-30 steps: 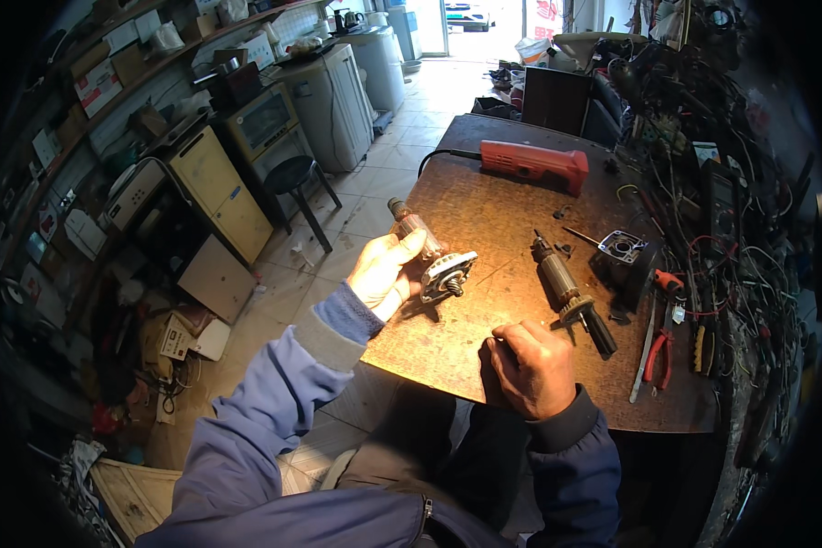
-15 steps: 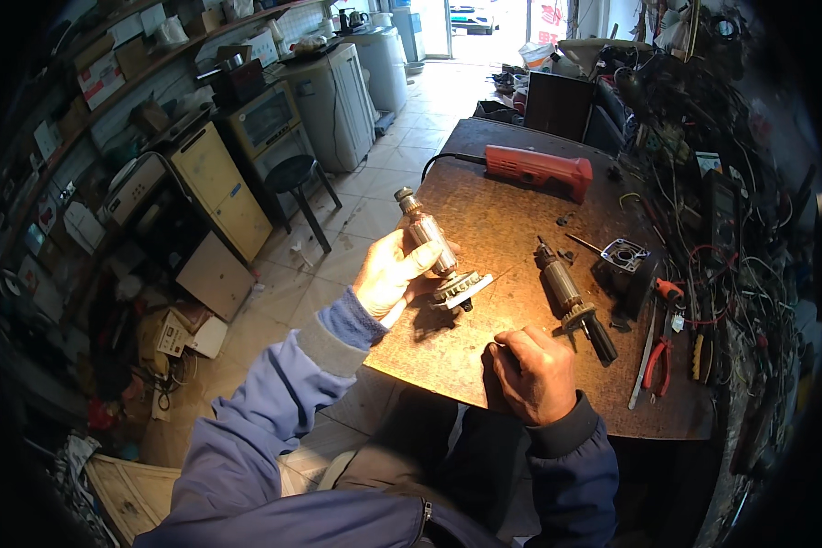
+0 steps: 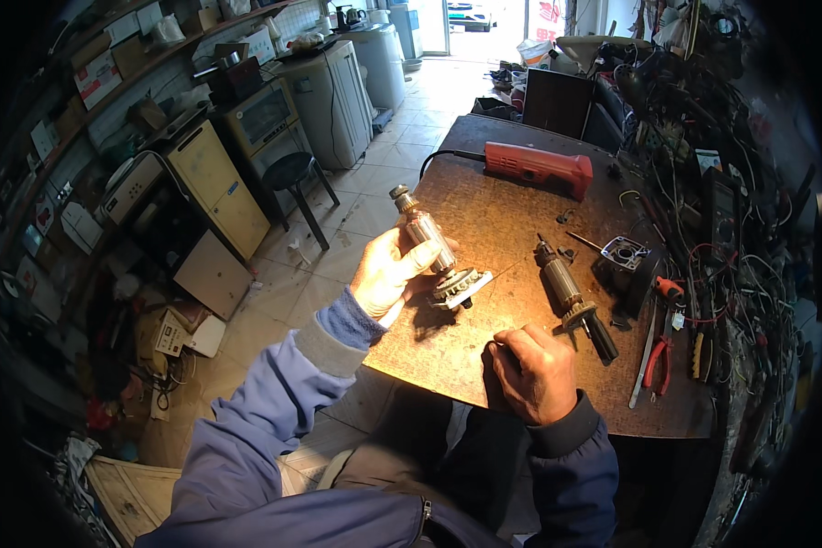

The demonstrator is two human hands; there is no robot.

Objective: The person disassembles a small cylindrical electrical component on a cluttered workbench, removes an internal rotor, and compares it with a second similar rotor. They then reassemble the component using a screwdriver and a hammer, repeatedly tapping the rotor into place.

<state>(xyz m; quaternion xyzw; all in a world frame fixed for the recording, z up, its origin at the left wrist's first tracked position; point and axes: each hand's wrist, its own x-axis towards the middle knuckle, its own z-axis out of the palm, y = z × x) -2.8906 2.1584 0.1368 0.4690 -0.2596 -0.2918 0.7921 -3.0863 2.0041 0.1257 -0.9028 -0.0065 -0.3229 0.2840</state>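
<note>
**Motor armature held aloft over the workbench's near-left edge**

A person seated at a dark, worn workbench (image 3: 521,210) grips a motor armature (image 3: 426,245) in the left hand (image 3: 385,274), fingers wrapped around its winding section and thumb laid along the barrel. The part is raised just above the bench's near-left edge, its long axis tilted: the bare shaft end points up and away toward the far-left, while the finned fan end (image 3: 459,289) dips toward the bench top and the person's right. The right hand (image 3: 532,370) rests on the near edge of the bench, fingers curled into a loose fist; whether it pinches anything small cannot be told. It lies down and to the right of the armature's fan end, near but apart from it, so the left hand alone carries the part. A second armature (image 3: 568,294) lies flat just beyond the right hand, its axis running from far-left to near-right. A red power tool body (image 3: 539,166) sits toward the far edge, red-handled pliers (image 3: 656,361) near the right edge.
</note>
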